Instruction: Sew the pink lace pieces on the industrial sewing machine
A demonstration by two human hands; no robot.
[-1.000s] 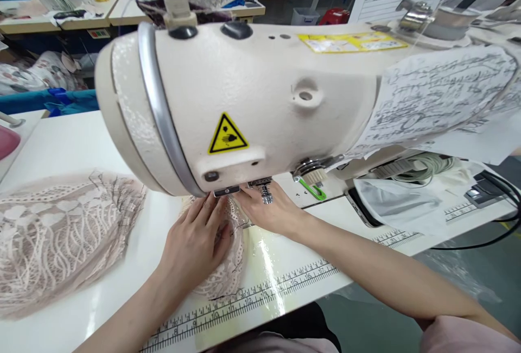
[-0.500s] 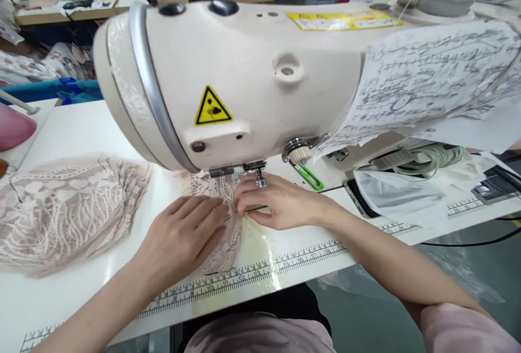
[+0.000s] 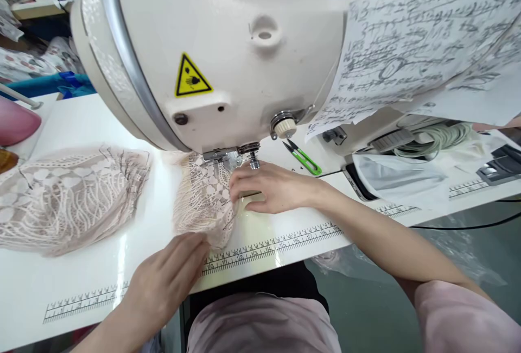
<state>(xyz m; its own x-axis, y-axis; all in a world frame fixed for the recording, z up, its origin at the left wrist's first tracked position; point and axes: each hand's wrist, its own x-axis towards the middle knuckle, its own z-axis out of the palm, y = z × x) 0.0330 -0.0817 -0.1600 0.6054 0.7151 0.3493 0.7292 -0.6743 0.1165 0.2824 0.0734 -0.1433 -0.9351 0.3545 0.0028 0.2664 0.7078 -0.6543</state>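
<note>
A beige lace piece point(image 3: 203, 193) lies under the needle area of the sewing machine point(image 3: 228, 60). My left hand point(image 3: 171, 271) is closed, its fingertips pinching the lace's near edge, close to the printed ruler. On the lace's right edge, just below the presser foot area, are the curled fingers of my right hand point(image 3: 277, 187). Its thumb sits a little apart, and its fingertips are partly hidden. The machine head covers the far end of the lace. To the left, a second lace piece point(image 3: 73, 201) with dark stitched edges rests on the white table.
Green thread snips point(image 3: 303, 157) lie behind my right hand. A phone point(image 3: 358, 182) partly under pale cloth and a coiled cable point(image 3: 435, 138) are at the right. Handwritten paper point(image 3: 419, 49) hangs on the machine. A pink object point(image 3: 16, 125) stands at the left edge.
My left hand has moved from lying flat over the lace down towards me, to its near edge, uncovering the lace. My right hand stays by the needle area. The view has tilted down.
</note>
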